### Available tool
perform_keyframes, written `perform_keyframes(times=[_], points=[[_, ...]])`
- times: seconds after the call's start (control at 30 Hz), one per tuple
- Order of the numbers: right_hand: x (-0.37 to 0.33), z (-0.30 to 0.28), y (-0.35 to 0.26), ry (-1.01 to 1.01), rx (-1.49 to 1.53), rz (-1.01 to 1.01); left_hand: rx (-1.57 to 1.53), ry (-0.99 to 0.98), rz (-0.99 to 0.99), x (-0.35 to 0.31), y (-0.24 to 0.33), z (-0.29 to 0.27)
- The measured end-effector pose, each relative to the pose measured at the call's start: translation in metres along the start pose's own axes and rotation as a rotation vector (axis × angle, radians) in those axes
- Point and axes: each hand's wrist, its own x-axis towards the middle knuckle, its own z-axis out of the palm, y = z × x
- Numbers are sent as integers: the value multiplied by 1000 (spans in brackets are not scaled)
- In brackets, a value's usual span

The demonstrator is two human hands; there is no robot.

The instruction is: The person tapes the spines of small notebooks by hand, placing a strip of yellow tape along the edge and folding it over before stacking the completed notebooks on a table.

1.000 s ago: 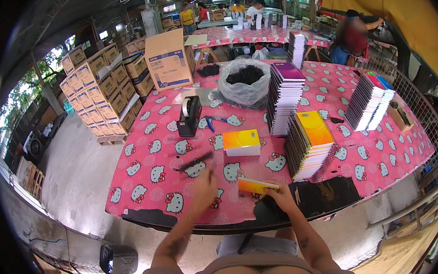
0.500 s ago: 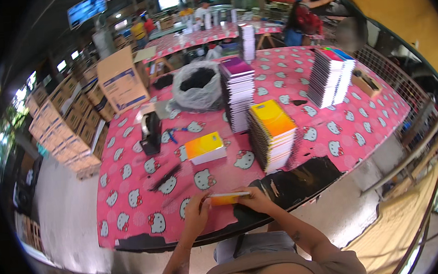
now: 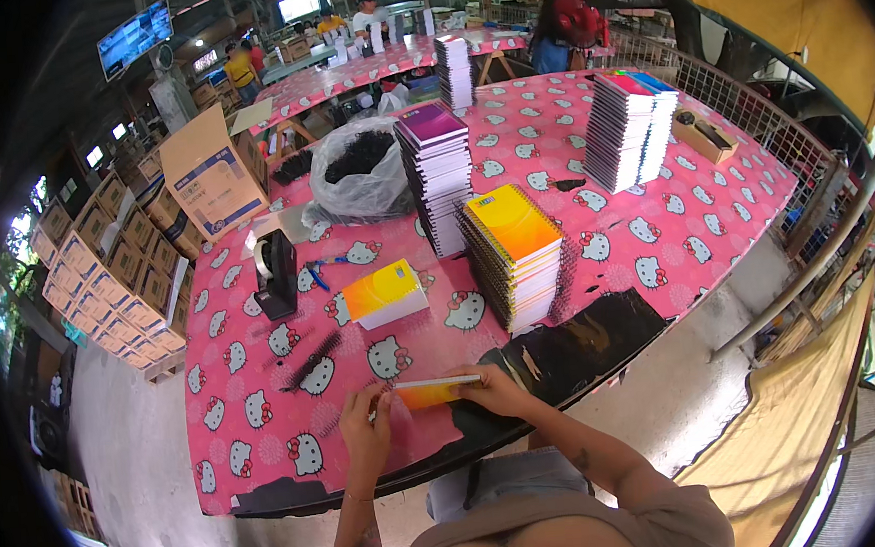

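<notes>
A yellow-orange notebook is held edge-up just above the near table edge. My left hand grips its left end, and my right hand has fingers closed round the right end. Beyond it lie black binding coils and a short pile of yellow-orange covered pages. To the right stands a tall stack of yellow-orange spiral notebooks, with a purple-topped stack behind it. A black tape dispenser and blue-handled pliers lie to the left.
On the pink patterned table stand a plastic bag of black coils, more notebook stacks and a small cardboard box. Cartons are piled left of the table. A metal railing runs along the right. Other people work farther back.
The camera view has turned slightly, so the table and stacks appear farther left and higher. Both hands keep hold of the notebook, with little change in their grip.
</notes>
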Motion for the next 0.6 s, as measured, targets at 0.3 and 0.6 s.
perform_keyframes(times=[0.3, 0.6], points=[[2, 0, 2, -32, 64, -4, 93, -7, 101, 0, -2, -2], [2, 0, 0, -7, 35, 35, -26, 13, 37, 5, -2, 5]])
